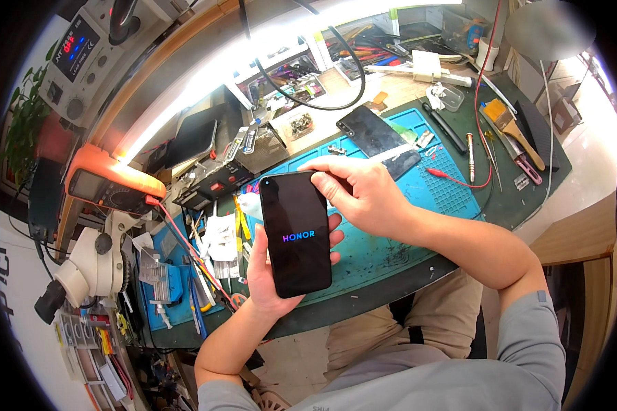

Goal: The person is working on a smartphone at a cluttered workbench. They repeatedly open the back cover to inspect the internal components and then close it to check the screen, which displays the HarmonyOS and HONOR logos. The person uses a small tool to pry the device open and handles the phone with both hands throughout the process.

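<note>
Bright strip light (175, 109) slants across the workshop on my feed, over a cluttered dark green table (521, 202) with a blue mat (380, 257) laid on it. Near the middle of my view, above the table's near edge, is the black phone (296, 219), screen up, coloured lettering lit on it. My left hand (262, 277) has its grip clamped on the lower half, thumb along the left edge, fingertips showing past the right. My right hand (367, 195) comes in from two o'clock, its grip closed on the top right corner between thumb and index finger. Taking the phone as the dial's centre, I see a second dark phone (370, 130) on the mat at one o'clock, a wooden-handled brush (517, 131) at two, a white microscope (92, 264) towards nine, and an orange multimeter (110, 177) between nine and ten.
</note>
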Action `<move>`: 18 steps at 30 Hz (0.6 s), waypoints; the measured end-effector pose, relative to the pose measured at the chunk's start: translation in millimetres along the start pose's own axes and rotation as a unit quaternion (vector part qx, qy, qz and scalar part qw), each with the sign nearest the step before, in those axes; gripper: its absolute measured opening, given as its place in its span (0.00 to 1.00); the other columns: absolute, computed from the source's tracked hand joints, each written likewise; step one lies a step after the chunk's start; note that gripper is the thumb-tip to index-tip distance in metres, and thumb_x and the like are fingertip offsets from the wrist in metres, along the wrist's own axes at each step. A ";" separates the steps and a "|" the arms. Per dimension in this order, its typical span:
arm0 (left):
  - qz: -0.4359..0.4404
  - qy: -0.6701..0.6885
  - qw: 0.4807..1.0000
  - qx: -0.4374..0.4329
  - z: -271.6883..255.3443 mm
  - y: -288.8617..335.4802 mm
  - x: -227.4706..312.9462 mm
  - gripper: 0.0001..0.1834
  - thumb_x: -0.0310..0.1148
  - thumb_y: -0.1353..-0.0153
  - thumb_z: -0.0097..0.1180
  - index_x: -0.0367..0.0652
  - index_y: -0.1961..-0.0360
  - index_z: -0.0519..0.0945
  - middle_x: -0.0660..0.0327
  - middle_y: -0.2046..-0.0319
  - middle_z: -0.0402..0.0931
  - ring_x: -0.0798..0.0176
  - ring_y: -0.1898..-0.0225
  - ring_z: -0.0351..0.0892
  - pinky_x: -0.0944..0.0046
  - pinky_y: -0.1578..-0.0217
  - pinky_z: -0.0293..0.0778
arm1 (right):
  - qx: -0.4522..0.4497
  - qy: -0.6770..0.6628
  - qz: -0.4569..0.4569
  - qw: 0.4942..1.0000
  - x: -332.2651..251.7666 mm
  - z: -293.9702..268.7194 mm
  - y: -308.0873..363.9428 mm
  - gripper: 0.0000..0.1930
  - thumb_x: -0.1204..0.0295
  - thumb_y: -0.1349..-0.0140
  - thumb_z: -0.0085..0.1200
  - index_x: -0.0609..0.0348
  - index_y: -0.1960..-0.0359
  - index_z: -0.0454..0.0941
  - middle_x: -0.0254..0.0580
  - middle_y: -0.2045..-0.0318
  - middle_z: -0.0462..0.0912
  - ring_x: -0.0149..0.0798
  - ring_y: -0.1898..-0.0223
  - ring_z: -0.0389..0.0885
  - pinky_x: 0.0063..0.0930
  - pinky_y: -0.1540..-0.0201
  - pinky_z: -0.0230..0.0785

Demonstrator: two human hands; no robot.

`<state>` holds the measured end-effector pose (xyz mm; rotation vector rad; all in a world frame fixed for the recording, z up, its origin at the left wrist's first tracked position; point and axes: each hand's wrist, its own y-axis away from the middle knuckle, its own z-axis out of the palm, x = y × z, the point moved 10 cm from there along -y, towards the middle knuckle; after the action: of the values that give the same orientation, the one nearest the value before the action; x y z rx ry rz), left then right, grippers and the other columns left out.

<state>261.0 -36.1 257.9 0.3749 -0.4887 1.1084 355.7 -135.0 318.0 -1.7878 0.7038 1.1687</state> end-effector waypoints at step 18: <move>0.000 0.008 1.000 0.001 -2.2 -0.5 -0.6 0.47 0.68 0.30 0.31 0.40 0.24 0.50 0.41 0.29 0.57 0.43 0.31 0.65 0.46 0.34 0.68 | 0.019 0.003 -0.036 0.999 -2.3 -1.3 0.3 0.10 0.72 0.29 0.51 0.63 0.53 0.81 0.47 0.75 0.86 0.34 0.79 0.86 0.29 0.73 0.75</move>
<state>261.7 -35.5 255.8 0.3666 -0.4735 1.1117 355.1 -136.3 320.2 -1.7708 0.6552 1.0964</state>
